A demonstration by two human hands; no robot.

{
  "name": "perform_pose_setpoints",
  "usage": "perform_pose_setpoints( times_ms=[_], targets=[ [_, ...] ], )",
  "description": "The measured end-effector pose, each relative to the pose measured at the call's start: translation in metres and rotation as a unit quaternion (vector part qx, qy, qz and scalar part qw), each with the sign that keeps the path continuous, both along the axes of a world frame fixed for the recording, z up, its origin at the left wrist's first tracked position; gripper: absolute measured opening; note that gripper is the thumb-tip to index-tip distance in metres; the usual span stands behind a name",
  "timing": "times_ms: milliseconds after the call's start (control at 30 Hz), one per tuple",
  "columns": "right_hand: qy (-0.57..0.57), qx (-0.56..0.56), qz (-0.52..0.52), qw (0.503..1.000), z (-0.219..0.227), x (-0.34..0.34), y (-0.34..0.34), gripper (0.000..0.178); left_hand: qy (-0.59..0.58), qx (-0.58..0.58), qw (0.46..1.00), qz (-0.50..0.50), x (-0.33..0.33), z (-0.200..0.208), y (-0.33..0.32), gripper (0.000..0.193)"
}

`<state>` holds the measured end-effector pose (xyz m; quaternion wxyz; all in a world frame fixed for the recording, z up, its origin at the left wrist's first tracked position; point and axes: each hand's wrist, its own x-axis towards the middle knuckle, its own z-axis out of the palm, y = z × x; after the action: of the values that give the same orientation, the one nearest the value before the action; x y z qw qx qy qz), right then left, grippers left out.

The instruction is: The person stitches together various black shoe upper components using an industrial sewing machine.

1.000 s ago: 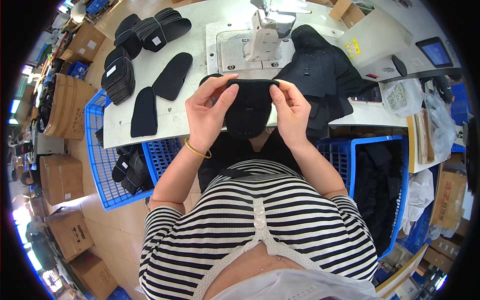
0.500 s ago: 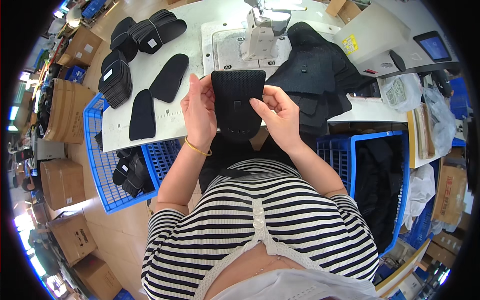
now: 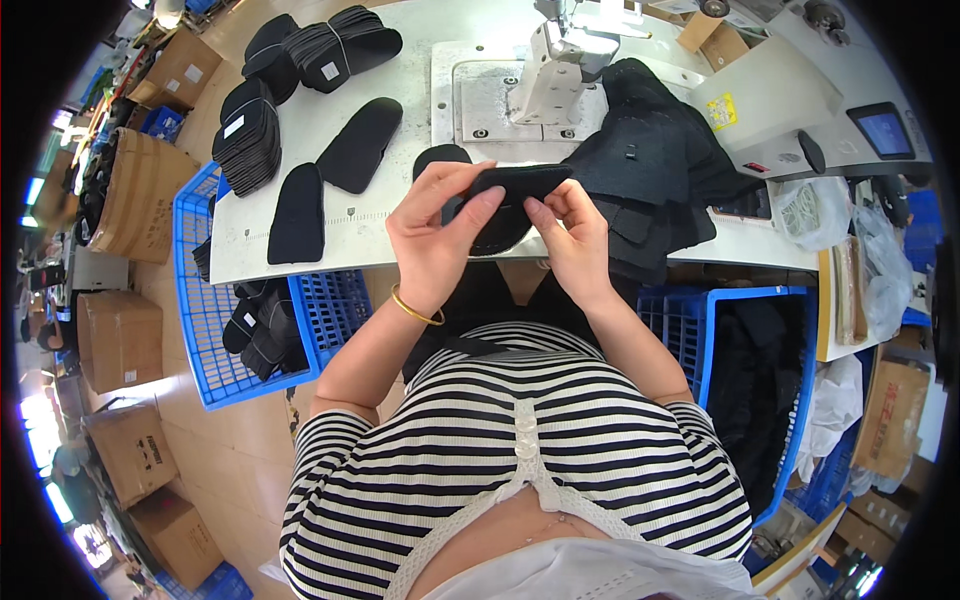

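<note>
Head view: I see the left hand (image 3: pixel 435 230) pinching the left side of a black pad (image 3: pixel 510 205), and the right hand (image 3: pixel 578 240) pinching its right side. The pad is up by the near edge of the white table (image 3: pixel 355 236). Two loose pads (image 3: pixel 297 215) lie left, dark cloth (image 3: pixel 645 165) right, a sewing machine (image 3: pixel 550 80) far.

Black piece (image 3: pixel 520 183) partly behind fingers (image 3: pixel 484 205)
</note>
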<state>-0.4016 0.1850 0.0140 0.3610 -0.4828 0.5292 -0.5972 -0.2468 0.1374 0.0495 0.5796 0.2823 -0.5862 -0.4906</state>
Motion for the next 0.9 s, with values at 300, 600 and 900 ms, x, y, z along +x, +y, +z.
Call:
perform_pose_setpoints(
  times_ms=[300, 600, 900],
  targets=[
    [-0.097, -0.031, 0.038, 0.994, 0.009, 0.001, 0.007, 0.023, 0.231, 0.382, 0.887, -0.115, 0.007, -0.014, -0.025, 0.013],
    [-0.101, 0.004, 0.015, 0.995, 0.001, -0.003, 0.002, 0.02, 0.2, 0.37, 0.901, -0.104, 0.009, -0.016, -0.025, 0.054],
    [-0.146, 0.022, 0.02, 0.989, -0.004, -0.005, -0.004, 0.015, 0.191, 0.321, 0.926, -0.061, 0.007, -0.011, -0.022, 0.056]
  ],
)
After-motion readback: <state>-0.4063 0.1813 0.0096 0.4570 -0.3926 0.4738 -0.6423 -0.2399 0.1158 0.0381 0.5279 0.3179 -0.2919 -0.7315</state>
